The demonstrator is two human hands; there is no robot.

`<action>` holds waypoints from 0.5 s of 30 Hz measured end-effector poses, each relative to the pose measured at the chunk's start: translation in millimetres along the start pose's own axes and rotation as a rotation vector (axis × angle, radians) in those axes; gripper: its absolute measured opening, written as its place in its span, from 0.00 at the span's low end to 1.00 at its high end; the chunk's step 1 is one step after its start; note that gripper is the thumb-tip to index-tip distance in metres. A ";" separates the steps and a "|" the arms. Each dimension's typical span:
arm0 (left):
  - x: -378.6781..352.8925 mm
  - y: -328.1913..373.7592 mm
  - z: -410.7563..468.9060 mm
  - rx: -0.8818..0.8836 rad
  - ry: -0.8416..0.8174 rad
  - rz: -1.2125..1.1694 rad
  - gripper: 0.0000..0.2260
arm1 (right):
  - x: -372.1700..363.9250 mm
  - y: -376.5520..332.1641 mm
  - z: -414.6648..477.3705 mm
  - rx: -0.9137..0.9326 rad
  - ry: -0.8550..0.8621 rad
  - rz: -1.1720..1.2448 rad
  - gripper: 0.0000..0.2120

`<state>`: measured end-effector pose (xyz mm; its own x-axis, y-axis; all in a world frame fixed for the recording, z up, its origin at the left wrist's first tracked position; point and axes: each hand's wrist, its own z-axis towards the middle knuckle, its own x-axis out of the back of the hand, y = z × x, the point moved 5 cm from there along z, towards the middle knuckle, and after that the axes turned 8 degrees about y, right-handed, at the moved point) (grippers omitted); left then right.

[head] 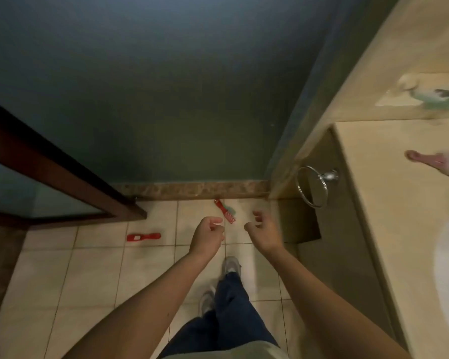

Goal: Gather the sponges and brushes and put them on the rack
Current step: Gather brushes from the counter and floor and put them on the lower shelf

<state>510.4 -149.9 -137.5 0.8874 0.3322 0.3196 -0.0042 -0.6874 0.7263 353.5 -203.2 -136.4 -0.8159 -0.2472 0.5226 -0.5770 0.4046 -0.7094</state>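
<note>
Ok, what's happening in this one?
A person stands on the tiled floor with both arms stretched forward. The left hand is curled and the right hand is loosely spread; neither holds anything. One red brush lies by the baseboard just beyond the hands, and a second red brush lies to the left near the door. Neither is picked up yet.

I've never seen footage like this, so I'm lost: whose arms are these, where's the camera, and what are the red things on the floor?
No machine here: one person wears a camera on the head, looking down at their own arms. The left hand has curled fingers, the right hand is loosely open; neither holds anything. On the tiled floor lie two red brushes: the far brush just ahead of the hands and the left brush. A counter stands on the right.
</note>
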 end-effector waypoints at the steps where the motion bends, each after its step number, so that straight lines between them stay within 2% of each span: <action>1: 3.5 -1.7 8.9 0.022 0.021 -0.016 0.09 | -8.6 -2.3 10.5 0.009 -0.028 -0.013 0.23; 7: 9.5 -17.1 72.1 0.118 0.131 -0.072 0.09 | -54.9 -2.8 79.2 -0.009 -0.171 -0.095 0.24; 15: -11.6 -59.1 149.8 0.209 0.155 -0.044 0.08 | -102.5 46.3 157.6 -0.110 -0.183 -0.161 0.23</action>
<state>569.4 -209.8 -275.3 0.8030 0.4492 0.3916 0.1428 -0.7830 0.6055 404.7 -297.9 -297.4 -0.7130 -0.4668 0.5232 -0.7004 0.4383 -0.5633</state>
